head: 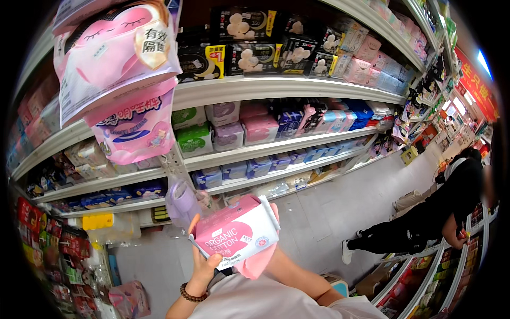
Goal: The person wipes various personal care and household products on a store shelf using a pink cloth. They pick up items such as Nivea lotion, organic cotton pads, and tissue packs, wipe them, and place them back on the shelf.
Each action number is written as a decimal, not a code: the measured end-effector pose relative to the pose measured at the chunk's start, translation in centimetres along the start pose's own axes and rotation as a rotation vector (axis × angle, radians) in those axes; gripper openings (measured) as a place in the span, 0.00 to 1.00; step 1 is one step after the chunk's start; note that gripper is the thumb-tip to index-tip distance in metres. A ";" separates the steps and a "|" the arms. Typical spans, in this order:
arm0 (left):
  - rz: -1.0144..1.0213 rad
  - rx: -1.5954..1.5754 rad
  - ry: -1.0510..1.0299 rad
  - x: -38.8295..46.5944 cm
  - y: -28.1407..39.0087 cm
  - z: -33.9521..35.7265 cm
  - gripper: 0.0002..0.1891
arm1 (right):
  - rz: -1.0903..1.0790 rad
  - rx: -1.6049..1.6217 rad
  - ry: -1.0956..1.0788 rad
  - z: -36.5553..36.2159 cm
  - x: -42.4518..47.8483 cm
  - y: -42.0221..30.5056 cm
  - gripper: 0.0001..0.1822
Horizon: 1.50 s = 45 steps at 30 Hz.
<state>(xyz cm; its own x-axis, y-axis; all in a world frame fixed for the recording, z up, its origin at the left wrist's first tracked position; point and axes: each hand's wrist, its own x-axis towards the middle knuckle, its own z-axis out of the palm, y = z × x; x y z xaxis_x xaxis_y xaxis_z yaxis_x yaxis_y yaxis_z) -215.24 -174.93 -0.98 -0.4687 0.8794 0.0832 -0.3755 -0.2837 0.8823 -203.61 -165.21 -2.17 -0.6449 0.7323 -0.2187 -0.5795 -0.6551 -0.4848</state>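
Observation:
A pink and white packet of organic cotton pads [235, 235] is held up in front of my body, tilted. My left hand [205, 255] grips its left end, thumb on the front and fingers behind; a brown braided bracelet circles that wrist. At the packet's right end is my right hand [273, 223], mostly hidden behind the packet, with a pink cloth [255, 263] at the hand, hanging below the packet. Beyond the packet, pink packets [259, 129] of similar look stand on a middle shelf, beside lilac packets [228, 135] and green packets [194, 139].
White shelves [279, 87] of packaged goods curve ahead. Large pink bags [131, 119] hang close at upper left, with a purple item [183, 199] below. A person in black [434, 207] stands at right beside another shelf. A pink bag [129, 299] lies on the grey floor [310, 211].

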 end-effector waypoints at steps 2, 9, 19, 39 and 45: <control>0.290 0.381 0.053 1.2 -0.4 -0.5 0.57 | -0.175 -0.231 -0.015 0.9 -0.4 -0.9 0.31; 0.444 0.870 -0.136 2.8 0.3 0.6 0.58 | -0.595 -1.060 -0.134 2.7 -0.9 -3.0 0.36; 0.000 0.307 -0.085 0.7 -1.3 1.1 0.59 | -0.020 -0.304 -0.102 1.1 0.6 -0.6 0.32; 0.084 0.439 0.040 4.7 -4.3 3.4 0.46 | -0.658 -0.952 0.001 0.2 1.4 -3.4 0.36; -0.326 -0.123 0.025 4.3 -3.0 1.9 0.34 | -0.592 -1.119 -0.035 -0.3 0.0 -2.5 0.33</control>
<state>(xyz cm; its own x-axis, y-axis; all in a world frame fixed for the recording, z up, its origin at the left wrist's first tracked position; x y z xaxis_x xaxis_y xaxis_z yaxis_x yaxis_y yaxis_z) -214.58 -169.59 -2.43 -0.3271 0.9222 -0.2062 -0.6017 -0.0350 0.7979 -202.03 -163.50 -1.21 -0.4543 0.8422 0.2902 -0.0567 0.2977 -0.9530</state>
